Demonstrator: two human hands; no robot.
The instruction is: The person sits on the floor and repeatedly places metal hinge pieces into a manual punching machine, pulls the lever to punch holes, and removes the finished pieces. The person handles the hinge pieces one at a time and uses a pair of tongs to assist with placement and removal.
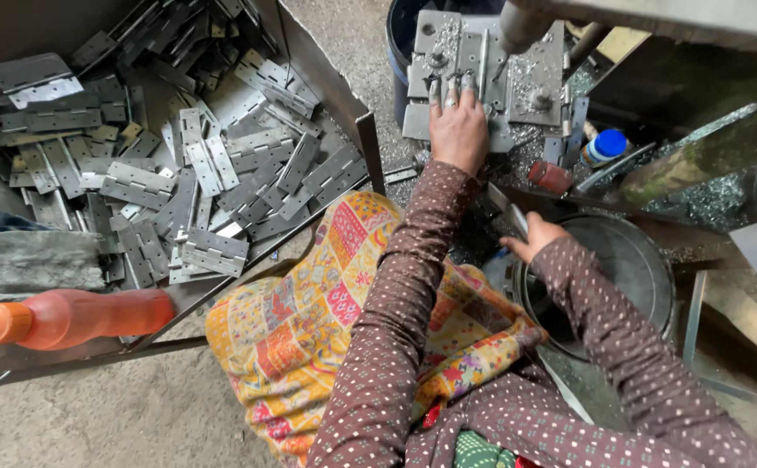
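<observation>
My left hand (457,126) reaches forward and rests fingers-down on a grey metal jig plate (517,74) under a press ram (519,26); its fingertips press on a hinge piece there. My right hand (532,237) sits lower, by the rim of a dark round metal bowl (647,260), and pinches a flat grey hinge plate (508,211). Both arms wear brown dotted sleeves. A patterned yellow cloth (309,312) covers my lap.
A large metal tray (357,121) on the left holds several loose grey hinges (188,165). An orange plastic bottle (71,316) lies on its near edge. A small blue-capped bottle (604,146) and a red object (552,176) stand by the jig. Metal shavings litter the right side.
</observation>
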